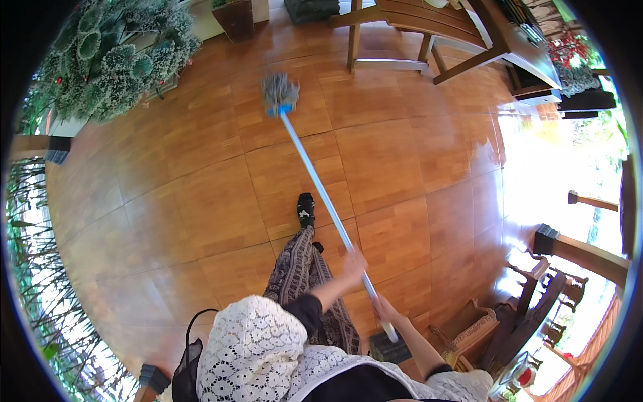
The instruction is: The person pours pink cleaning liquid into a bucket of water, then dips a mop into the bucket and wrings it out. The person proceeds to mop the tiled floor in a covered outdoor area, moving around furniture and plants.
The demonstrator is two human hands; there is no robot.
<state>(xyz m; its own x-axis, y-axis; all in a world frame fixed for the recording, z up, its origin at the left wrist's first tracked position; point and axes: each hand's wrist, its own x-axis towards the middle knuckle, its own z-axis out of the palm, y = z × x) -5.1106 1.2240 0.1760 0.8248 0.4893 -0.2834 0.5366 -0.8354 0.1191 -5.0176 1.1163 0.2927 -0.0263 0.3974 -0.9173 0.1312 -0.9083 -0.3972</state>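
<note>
A mop with a grey string head point(279, 89) and a blue socket rests on the tiled floor ahead of me. Its pale metal handle point(315, 173) slants back toward my body. My left hand point(353, 266) is closed around the shaft, slightly blurred. Lower down, close to the handle's end, my right hand point(386, 309) grips the same shaft. One dark patterned shoe point(306, 209) stands to the left of the handle.
Frosted artificial greenery point(114, 60) and a brown planter point(233, 20) stand at the far left. A wooden bench point(429, 30) is at the far right. Carved wooden furniture point(472, 325) sits near my right side, beyond it a wooden post point(583, 254). Glossy brown tiles point(388, 154) reflect bright light.
</note>
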